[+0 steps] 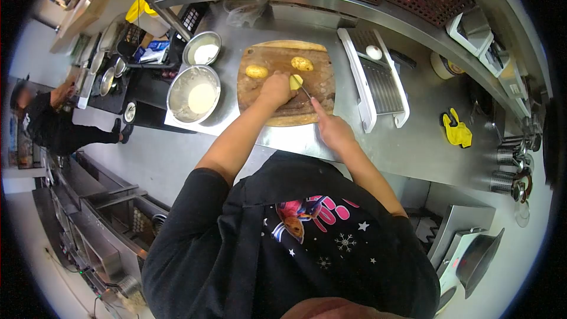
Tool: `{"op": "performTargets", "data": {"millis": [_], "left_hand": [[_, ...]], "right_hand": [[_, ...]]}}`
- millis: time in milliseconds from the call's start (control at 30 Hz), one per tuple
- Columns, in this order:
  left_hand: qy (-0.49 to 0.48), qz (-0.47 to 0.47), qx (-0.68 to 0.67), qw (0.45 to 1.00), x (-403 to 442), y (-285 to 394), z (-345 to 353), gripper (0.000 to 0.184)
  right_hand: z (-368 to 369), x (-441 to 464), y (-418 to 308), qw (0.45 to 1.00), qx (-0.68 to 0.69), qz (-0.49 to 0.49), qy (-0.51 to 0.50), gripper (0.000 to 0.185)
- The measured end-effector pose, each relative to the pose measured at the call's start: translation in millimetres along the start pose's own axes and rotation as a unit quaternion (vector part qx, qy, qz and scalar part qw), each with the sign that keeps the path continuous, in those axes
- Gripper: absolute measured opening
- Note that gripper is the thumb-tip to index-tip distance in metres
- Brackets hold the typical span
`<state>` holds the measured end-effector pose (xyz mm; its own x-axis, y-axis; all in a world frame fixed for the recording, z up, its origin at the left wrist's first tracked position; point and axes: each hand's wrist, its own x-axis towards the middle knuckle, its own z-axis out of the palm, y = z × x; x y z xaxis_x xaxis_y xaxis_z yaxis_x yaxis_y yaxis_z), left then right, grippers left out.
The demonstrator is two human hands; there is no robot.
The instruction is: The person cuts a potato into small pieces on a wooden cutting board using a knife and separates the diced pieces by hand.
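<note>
Your black shirt (331, 254), printed with snowflakes and stars, fills the near side, both forearms reaching past it to the wooden cutting board (253, 93) on the steel counter (419, 147). Left hand (276, 88): fingers curled in, gripping the cut potato (296, 82), fingertips partly hidden. Right hand (335, 130): fingers closed around the handle of the knife (308, 93), blade angled up-left to the cut potato; too small to tell how deep it sits. Cut potato is mid-board, yellow face showing. Two more on the board: left whole potato (256, 71), just beyond your left hand, and right whole potato (302, 63), beyond the cut one. Left of board: large steel bowl (179, 91) and small steel bowl (189, 54), pale contents in each. Right of board: white-framed rack (388, 95), then a yellow glove (458, 134). Co-worker (56, 121) in black, far left, well apart.
</note>
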<state>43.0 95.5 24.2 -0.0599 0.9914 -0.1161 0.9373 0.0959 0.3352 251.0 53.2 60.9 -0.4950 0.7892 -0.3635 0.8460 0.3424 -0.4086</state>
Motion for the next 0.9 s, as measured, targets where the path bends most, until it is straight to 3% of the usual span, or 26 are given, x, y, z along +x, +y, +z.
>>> {"op": "performTargets", "data": {"millis": [233, 433, 533, 633, 900], "left_hand": [[-0.018, -0.012, 0.006, 1.000, -1.9, 3.4, -7.0, 0.048], [-0.001, -0.012, -0.043, 0.999, -6.2, 2.4, -8.1, 0.050], [0.042, 0.015, -0.044, 0.998, -10.1, -2.3, -4.3, 0.047], [0.013, -0.010, -0.039, 0.999, -12.4, -6.0, -3.1, 0.045], [0.015, -0.036, -0.040, 0.998, -14.6, -2.7, -3.3, 0.043]], "right_hand": [[5.8, 4.8, 3.4, 0.999, 0.028, -0.025, 0.014, 0.054], [2.8, 18.0, -2.5, 0.997, 0.045, 0.016, -0.056, 0.059], [9.0, 24.2, 10.5, 0.997, 0.059, -0.042, 0.006, 0.057], [-4.5, 8.5, 1.6, 0.997, 0.070, -0.027, -0.004, 0.057], [-4.5, -4.5, -16.5, 0.999, 0.014, -0.025, -0.034, 0.061]]}}
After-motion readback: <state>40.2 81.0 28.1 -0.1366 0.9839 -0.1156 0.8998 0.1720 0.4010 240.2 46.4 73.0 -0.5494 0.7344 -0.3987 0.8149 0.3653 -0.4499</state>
